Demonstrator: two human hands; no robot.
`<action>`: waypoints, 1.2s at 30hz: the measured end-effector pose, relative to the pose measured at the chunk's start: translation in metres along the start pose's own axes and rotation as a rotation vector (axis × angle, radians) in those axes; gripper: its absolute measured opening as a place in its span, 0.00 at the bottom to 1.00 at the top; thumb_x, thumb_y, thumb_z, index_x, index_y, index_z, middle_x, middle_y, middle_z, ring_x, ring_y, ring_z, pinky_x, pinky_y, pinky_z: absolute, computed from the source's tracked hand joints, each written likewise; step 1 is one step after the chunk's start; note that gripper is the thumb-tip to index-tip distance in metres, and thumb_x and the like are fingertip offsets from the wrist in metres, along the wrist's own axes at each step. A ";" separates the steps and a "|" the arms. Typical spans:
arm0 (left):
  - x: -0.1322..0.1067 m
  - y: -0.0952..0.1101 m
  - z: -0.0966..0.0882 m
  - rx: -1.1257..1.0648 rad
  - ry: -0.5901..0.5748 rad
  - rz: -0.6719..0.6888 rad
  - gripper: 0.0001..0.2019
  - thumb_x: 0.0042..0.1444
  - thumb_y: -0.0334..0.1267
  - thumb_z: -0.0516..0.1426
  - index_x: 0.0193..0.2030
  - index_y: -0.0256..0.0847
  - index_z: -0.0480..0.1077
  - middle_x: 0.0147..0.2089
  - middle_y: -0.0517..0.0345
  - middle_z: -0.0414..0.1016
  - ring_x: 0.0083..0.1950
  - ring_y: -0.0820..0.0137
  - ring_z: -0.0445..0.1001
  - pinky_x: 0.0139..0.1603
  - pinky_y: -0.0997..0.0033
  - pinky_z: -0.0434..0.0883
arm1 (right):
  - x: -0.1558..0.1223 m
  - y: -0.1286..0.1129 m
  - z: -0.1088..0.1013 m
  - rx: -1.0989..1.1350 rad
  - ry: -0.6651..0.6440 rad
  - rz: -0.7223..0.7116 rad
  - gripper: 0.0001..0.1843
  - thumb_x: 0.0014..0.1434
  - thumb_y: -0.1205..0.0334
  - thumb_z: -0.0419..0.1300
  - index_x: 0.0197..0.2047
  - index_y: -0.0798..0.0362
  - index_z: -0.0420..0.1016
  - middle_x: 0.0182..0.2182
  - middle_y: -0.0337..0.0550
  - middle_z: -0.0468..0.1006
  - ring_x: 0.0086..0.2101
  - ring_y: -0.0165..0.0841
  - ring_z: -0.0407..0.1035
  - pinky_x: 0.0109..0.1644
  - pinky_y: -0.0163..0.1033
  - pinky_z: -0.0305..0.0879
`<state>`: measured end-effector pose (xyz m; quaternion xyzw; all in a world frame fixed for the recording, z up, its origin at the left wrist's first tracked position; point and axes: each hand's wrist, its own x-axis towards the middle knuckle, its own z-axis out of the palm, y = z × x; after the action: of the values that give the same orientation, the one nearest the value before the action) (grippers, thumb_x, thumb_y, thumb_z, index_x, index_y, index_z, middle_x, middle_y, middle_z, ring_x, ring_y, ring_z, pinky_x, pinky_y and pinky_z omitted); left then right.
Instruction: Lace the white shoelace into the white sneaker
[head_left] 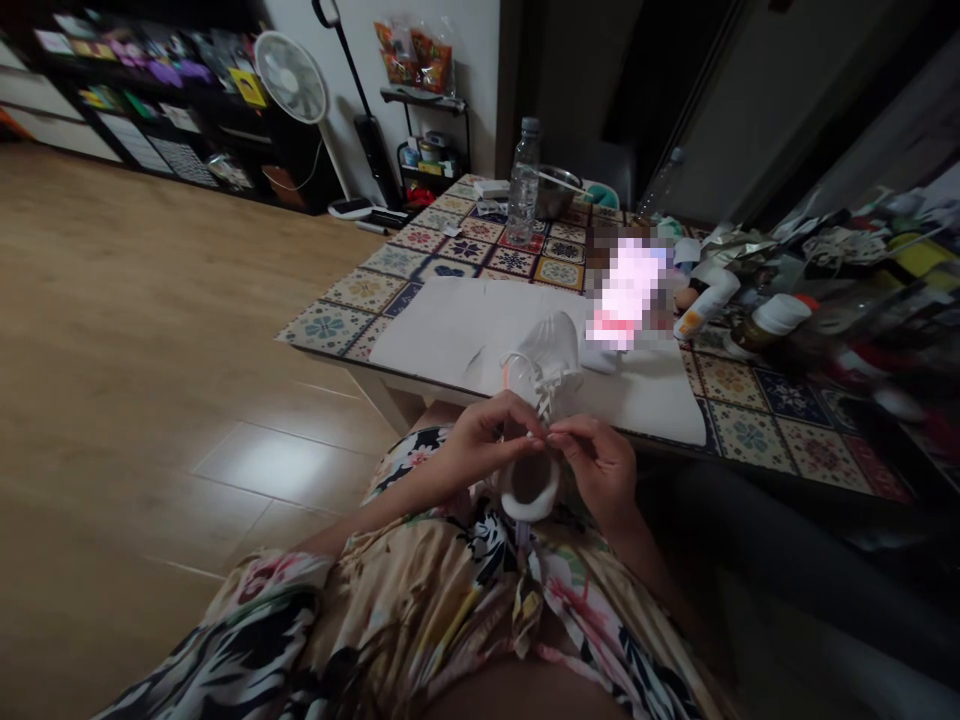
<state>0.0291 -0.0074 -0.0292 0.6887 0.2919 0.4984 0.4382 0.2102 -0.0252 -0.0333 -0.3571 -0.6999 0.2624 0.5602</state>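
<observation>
Just off the near edge of the tabletop [750, 430], the fingers [526, 427] of the left hand [480, 447] and right hand [598, 467] pinched the lace [544, 396] of a white sneaker [546, 352], which looked light and soft, best held by its collar.

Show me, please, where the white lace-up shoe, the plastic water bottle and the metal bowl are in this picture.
white lace-up shoe [551, 350]: head view, on the upper near the toe.
plastic water bottle [523, 190]: head view, on the bottle's body.
metal bowl [559, 192]: head view, on the outer wall.
</observation>
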 end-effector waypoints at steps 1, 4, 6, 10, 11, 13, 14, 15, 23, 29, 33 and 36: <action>0.000 0.000 -0.001 0.005 -0.012 -0.018 0.13 0.55 0.45 0.65 0.31 0.36 0.75 0.34 0.53 0.75 0.37 0.69 0.73 0.40 0.70 0.69 | -0.002 0.001 0.002 0.019 0.040 0.029 0.04 0.64 0.59 0.62 0.37 0.48 0.77 0.29 0.37 0.80 0.28 0.31 0.74 0.33 0.35 0.73; 0.000 0.001 0.000 -0.019 -0.004 -0.088 0.10 0.55 0.42 0.65 0.31 0.36 0.74 0.34 0.54 0.75 0.38 0.69 0.73 0.40 0.71 0.69 | -0.003 0.003 0.004 0.074 0.125 0.068 0.04 0.62 0.61 0.63 0.41 0.47 0.75 0.29 0.35 0.78 0.25 0.28 0.73 0.29 0.32 0.72; 0.000 0.000 0.001 -0.076 0.037 -0.132 0.11 0.53 0.42 0.65 0.31 0.35 0.74 0.33 0.54 0.76 0.36 0.70 0.73 0.40 0.71 0.69 | -0.001 0.000 0.002 0.030 0.070 0.018 0.08 0.61 0.62 0.64 0.45 0.47 0.75 0.33 0.37 0.78 0.29 0.29 0.74 0.33 0.33 0.74; 0.000 0.000 0.003 -0.158 0.083 -0.186 0.15 0.51 0.46 0.67 0.32 0.35 0.76 0.30 0.55 0.75 0.34 0.69 0.73 0.38 0.71 0.70 | 0.007 -0.008 -0.007 -0.211 -0.080 -0.163 0.11 0.62 0.66 0.63 0.48 0.48 0.77 0.40 0.44 0.78 0.42 0.35 0.74 0.47 0.39 0.73; 0.000 0.001 0.002 -0.149 0.079 -0.182 0.15 0.51 0.48 0.67 0.33 0.35 0.76 0.30 0.54 0.76 0.35 0.69 0.73 0.38 0.70 0.70 | 0.009 -0.009 -0.008 -0.249 -0.090 -0.196 0.10 0.63 0.67 0.62 0.48 0.48 0.77 0.40 0.44 0.78 0.43 0.35 0.73 0.48 0.40 0.72; 0.001 0.003 0.001 -0.114 0.067 -0.146 0.16 0.52 0.49 0.67 0.34 0.35 0.78 0.33 0.52 0.78 0.36 0.68 0.74 0.40 0.69 0.71 | 0.010 -0.010 -0.008 -0.282 -0.095 -0.225 0.08 0.64 0.68 0.60 0.45 0.49 0.78 0.38 0.44 0.77 0.42 0.36 0.72 0.47 0.41 0.71; 0.001 0.004 0.000 -0.098 0.062 -0.117 0.15 0.52 0.48 0.67 0.35 0.36 0.79 0.34 0.51 0.78 0.37 0.68 0.75 0.41 0.69 0.71 | 0.009 -0.009 -0.008 -0.286 -0.090 -0.224 0.07 0.64 0.68 0.60 0.43 0.49 0.78 0.37 0.44 0.77 0.41 0.36 0.72 0.46 0.41 0.70; 0.001 0.005 -0.001 -0.085 0.058 -0.084 0.15 0.53 0.48 0.67 0.35 0.36 0.80 0.34 0.51 0.79 0.37 0.68 0.75 0.41 0.69 0.71 | 0.009 -0.008 -0.007 -0.283 -0.083 -0.211 0.06 0.64 0.67 0.61 0.41 0.49 0.78 0.36 0.44 0.76 0.40 0.36 0.71 0.45 0.42 0.70; 0.001 0.007 -0.001 -0.092 0.077 -0.064 0.13 0.54 0.46 0.66 0.34 0.36 0.79 0.34 0.51 0.79 0.37 0.68 0.76 0.40 0.69 0.72 | 0.006 -0.002 -0.006 -0.055 -0.180 -0.039 0.03 0.61 0.63 0.61 0.40 0.49 0.75 0.39 0.43 0.75 0.41 0.36 0.71 0.45 0.42 0.68; 0.002 0.007 0.002 -0.148 0.079 -0.197 0.14 0.50 0.45 0.68 0.32 0.34 0.79 0.29 0.52 0.78 0.32 0.69 0.75 0.34 0.72 0.71 | 0.005 -0.004 -0.005 -0.306 -0.092 -0.237 0.04 0.62 0.65 0.62 0.41 0.48 0.71 0.36 0.41 0.77 0.39 0.36 0.72 0.45 0.45 0.66; 0.002 0.008 0.002 -0.225 0.080 -0.293 0.14 0.47 0.44 0.70 0.31 0.34 0.78 0.28 0.55 0.78 0.30 0.73 0.73 0.31 0.76 0.70 | 0.003 -0.003 -0.007 -0.464 -0.085 -0.439 0.12 0.64 0.69 0.60 0.49 0.45 0.72 0.41 0.44 0.80 0.42 0.37 0.73 0.48 0.46 0.66; 0.003 0.008 0.003 -0.338 0.077 -0.333 0.14 0.45 0.42 0.71 0.32 0.35 0.77 0.27 0.58 0.77 0.28 0.75 0.72 0.29 0.77 0.70 | 0.002 -0.004 -0.009 -0.448 -0.062 -0.474 0.13 0.63 0.70 0.61 0.48 0.44 0.75 0.40 0.42 0.81 0.41 0.37 0.73 0.47 0.46 0.66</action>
<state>0.0326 -0.0090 -0.0213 0.5284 0.3303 0.4869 0.6121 0.2173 -0.0262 -0.0266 -0.2905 -0.8205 -0.0253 0.4916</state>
